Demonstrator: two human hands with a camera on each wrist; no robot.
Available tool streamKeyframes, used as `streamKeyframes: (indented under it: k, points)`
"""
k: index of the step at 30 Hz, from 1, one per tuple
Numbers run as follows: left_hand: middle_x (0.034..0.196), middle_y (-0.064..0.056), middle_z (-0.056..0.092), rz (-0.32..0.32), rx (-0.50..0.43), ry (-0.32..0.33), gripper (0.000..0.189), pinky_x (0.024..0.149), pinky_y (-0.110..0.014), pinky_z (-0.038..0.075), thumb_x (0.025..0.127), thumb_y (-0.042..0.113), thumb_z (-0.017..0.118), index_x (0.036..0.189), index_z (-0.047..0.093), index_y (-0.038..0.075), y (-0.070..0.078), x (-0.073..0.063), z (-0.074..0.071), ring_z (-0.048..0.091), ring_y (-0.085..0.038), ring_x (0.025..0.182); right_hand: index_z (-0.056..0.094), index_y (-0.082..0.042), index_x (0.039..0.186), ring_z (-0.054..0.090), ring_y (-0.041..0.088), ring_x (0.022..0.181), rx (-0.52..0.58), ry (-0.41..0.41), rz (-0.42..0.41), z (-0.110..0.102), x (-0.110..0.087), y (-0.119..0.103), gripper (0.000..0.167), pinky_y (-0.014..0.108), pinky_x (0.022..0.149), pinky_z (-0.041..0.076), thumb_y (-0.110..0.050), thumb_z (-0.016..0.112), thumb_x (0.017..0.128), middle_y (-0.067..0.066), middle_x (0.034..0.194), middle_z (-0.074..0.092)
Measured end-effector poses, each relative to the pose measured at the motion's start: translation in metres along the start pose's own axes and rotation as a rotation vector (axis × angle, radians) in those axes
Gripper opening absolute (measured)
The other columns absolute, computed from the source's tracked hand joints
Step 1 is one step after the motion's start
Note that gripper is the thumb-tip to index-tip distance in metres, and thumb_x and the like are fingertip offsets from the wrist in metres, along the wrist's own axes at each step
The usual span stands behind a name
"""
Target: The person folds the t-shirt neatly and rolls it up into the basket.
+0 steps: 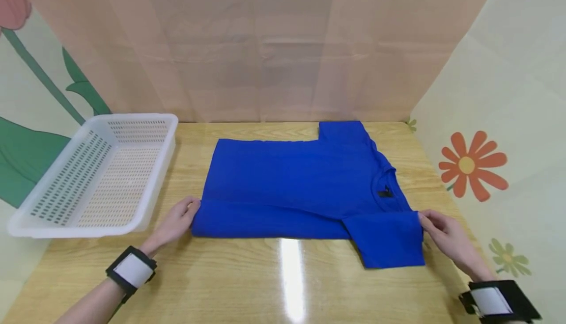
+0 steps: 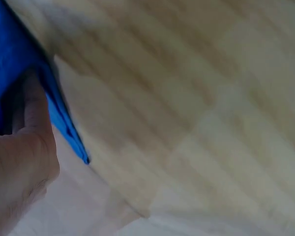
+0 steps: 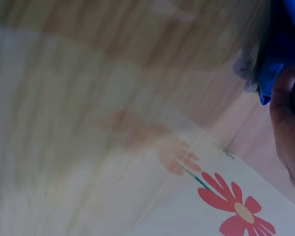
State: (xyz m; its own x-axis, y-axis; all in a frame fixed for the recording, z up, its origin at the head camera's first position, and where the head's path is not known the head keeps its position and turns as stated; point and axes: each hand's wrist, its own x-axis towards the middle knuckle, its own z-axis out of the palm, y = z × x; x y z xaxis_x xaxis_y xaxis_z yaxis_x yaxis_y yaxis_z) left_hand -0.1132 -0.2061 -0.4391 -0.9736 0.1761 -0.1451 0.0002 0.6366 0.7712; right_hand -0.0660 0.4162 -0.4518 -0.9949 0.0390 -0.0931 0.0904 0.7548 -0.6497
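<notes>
A blue T-shirt (image 1: 283, 172) lies sideways on the wooden table, its collar with a dark label to the right and its hem to the left. The near side is folded over in a long strip, and the near sleeve (image 1: 389, 240) points toward me. My left hand (image 1: 179, 218) pinches the hem end of the folded strip; in the left wrist view its fingers go under the blue cloth (image 2: 19, 54). At the shoulder end, my right hand (image 1: 446, 238) pinches the shirt's edge beside the near sleeve. The far sleeve (image 1: 342, 130) sticks out at the back.
A white perforated plastic basket (image 1: 152, 186) stands at the left of the table (image 1: 230, 284). Behind the table hangs a pinkish sheet (image 1: 283, 44). A flower-printed wall covering (image 1: 526, 108) borders the right side. Both wrists wear black straps.
</notes>
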Motion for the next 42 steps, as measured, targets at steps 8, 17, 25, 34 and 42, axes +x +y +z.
streamKeyframes:
  k: [8,17,25,34,42]
  points:
    - [0.095,-0.018,0.064,0.007,0.102,0.072,0.032,0.078,-0.036,0.047,0.110,0.016,0.035,0.116,0.056,-0.008,-0.004,0.007,0.011,0.060,-0.027,0.091,0.055,0.007,0.125,0.046,0.012,0.054,0.084,0.013,0.098,0.004,0.006,-0.006,0.050,0.027,0.051,0.042,-0.037,0.039,0.109,-0.006,0.063,0.041]
    - [0.084,-0.013,0.057,0.031,0.167,0.097,0.027,0.071,-0.035,0.046,0.109,0.011,0.036,0.111,0.053,-0.009,-0.005,0.018,0.014,0.058,-0.026,0.080,0.054,0.010,0.127,0.048,0.012,0.057,-0.022,-0.002,0.152,0.006,0.020,-0.007,0.056,0.028,0.050,0.039,-0.040,0.036,0.109,0.003,0.071,0.054]
    - [0.072,-0.006,0.047,0.045,0.220,0.081,0.024,0.060,-0.032,0.040,0.109,0.013,0.037,0.100,0.052,-0.004,-0.003,0.028,0.014,0.051,-0.022,0.066,0.058,0.010,0.121,0.048,0.013,0.057,-0.142,-0.032,0.127,0.009,0.027,-0.001,0.047,0.028,0.050,0.039,-0.031,0.039,0.109,0.005,0.073,0.053]
    - [0.081,-0.011,0.056,-0.016,0.261,0.069,0.030,0.065,-0.033,0.046,0.109,0.014,0.036,0.114,0.054,-0.008,-0.005,0.033,0.016,0.056,-0.023,0.073,0.060,0.010,0.116,0.047,0.014,0.052,-0.204,0.013,0.075,0.014,0.028,0.003,0.043,0.028,0.046,0.037,-0.028,0.044,0.108,0.004,0.066,0.053]
    - [0.079,-0.015,0.067,0.155,0.387,0.219,0.020,0.061,-0.037,0.051,0.104,0.007,0.050,0.107,0.062,-0.009,-0.002,0.029,0.022,0.063,-0.023,0.067,0.064,0.007,0.103,0.055,0.019,0.062,-0.219,0.146,0.019,0.010,0.018,-0.002,0.025,0.026,0.048,0.042,-0.018,0.061,0.099,0.017,0.078,0.067]
